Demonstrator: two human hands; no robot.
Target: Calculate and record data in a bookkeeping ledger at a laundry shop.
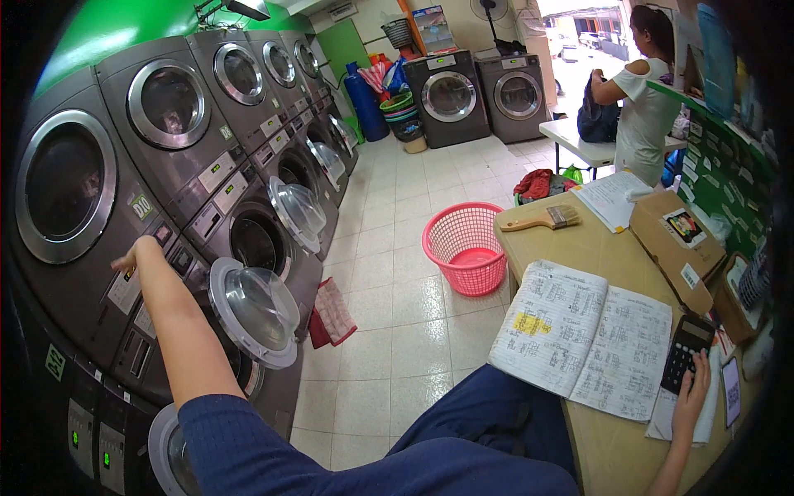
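Note:
My left arm stretches out to the left, and my left hand (136, 255) hangs bent at the wrist in front of the control panel (124, 289) of a stacked grey machine. Its fingers are partly visible, apart, with nothing seen in them; I cannot tell whether they touch the panel. On the desk at the right, my right hand (693, 394) lies with fingers stretched out against a black calculator (687, 351). Beneath that hand is a folded white cloth or paper (662, 420). An open notebook (583, 335) with handwriting and a yellow highlighted patch lies beside the calculator.
Open round doors (255, 312) of the lower machines jut into the aisle. A pink basket (467, 248) and a red and pink rag (332, 314) are on the tiled floor. A brush (542, 218), a cardboard box (674, 244) and a phone (731, 391) rest on the desk. Another person (645, 107) handles a dark bag.

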